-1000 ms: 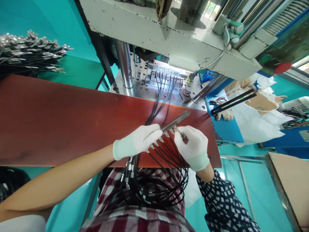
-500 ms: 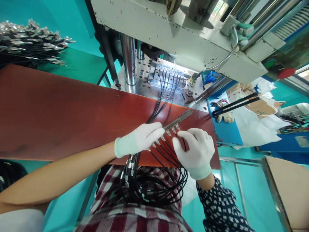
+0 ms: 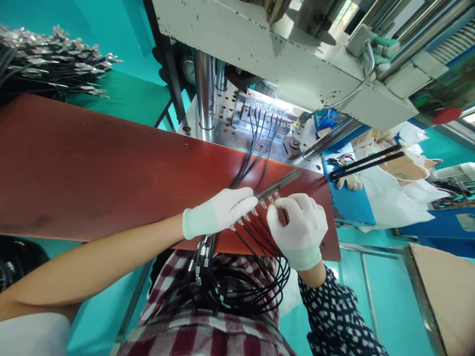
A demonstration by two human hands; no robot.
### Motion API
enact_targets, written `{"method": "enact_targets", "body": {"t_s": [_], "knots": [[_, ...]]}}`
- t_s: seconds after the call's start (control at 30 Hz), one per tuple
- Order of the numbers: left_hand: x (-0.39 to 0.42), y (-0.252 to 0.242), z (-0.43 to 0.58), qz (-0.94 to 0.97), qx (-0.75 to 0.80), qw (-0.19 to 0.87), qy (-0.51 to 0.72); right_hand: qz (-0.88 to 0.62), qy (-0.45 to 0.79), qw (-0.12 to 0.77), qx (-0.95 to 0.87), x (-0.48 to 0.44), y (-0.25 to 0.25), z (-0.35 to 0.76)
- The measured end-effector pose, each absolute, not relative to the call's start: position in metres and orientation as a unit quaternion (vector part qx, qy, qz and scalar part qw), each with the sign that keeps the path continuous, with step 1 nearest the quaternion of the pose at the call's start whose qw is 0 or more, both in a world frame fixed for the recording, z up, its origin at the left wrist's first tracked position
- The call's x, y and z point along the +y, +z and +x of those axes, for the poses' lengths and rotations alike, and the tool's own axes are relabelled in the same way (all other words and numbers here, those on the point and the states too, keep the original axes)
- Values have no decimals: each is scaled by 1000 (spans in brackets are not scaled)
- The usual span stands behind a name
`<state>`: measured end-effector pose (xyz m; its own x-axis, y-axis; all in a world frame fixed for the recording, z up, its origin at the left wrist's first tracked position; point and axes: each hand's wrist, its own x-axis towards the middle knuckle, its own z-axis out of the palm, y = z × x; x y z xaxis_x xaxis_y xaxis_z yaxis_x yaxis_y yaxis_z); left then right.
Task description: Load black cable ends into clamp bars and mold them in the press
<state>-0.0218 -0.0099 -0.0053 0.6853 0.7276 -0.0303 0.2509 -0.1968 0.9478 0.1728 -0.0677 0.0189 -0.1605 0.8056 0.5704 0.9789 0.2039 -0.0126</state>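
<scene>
My left hand (image 3: pixel 230 208), in a white glove, is closed on a flat metal bar (image 3: pixel 285 184) above the bench. Small metal connectors (image 3: pixel 246 217) sit in a row along the bar's near edge, each on a black cable. My right hand (image 3: pixel 299 228), gloved too, pinches a cable end at the right part of this row, thumb against forefinger. The cables loop down into a coiled bundle (image 3: pixel 252 302) over my lap. More black cables (image 3: pixel 243 168) run from beneath my left hand to a lit metal fixture (image 3: pixel 240 117) in the press.
The press's white head (image 3: pixel 230 37) overhangs the fixture, between steel columns (image 3: pixel 205 94). A red-brown bench board (image 3: pixel 111 173) lies in front. Piled cables with metal ends (image 3: pixel 55 59) are at far left. Cutters and a glove (image 3: pixel 350 182) lie on a blue surface at right.
The view has shifted slightly. My right thumb and forefinger have come closer to the connectors at the bar's right part. My left hand keeps its hold on the bar.
</scene>
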Motion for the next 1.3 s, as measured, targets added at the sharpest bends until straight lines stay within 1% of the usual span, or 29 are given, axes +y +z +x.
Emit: {"method": "enact_targets", "body": {"t_s": [0.23,0.47,0.6,0.73,0.9,1.17,1.3], "knots": [[-10,-5,-22,735,327,549,229,-588,-194,219,-754,-74,22,168],[-10,-5,-21,729,324,555,236,-586,-184,241,-751,-69,14,165],[-10,-3,-21,711,329,577,232,-582,-178,230,-759,-78,19,163],[-10,-4,-21,724,318,559,249,-562,-167,210,-782,-79,18,157],[-10,-5,-21,705,311,587,247,-552,-179,226,-782,-73,12,153],[-9,-4,-21,699,315,588,257,-550,-163,212,-791,-86,18,151],[-9,-2,-21,728,303,557,259,-546,-167,205,-795,-81,15,144]]}}
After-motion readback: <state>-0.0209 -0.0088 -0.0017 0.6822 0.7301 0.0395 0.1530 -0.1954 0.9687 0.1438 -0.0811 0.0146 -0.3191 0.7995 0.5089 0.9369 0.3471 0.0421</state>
